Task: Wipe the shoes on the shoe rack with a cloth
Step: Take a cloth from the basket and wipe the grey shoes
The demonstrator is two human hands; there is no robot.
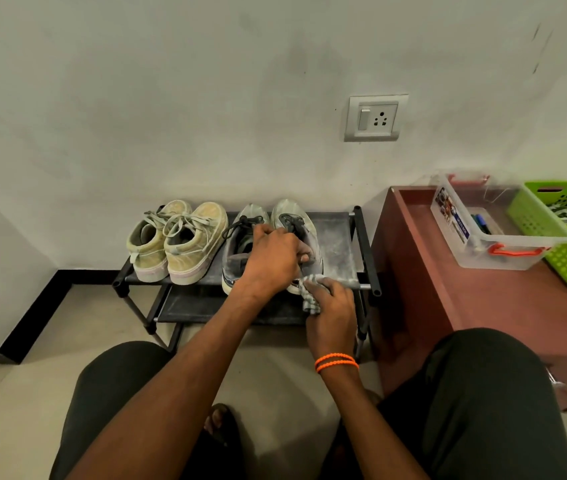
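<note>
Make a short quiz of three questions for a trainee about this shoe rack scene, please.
1. True or false: the cloth is in the left hand.
2. Which pair does the left hand touch: A) the beige pair, B) the grey pair?
3. Fill in: the shoes stand on the ___ shelf of the shoe rack.

Key
1. False; the right hand grips it, at the heel of the right grey shoe.
2. B.
3. Top.
</note>
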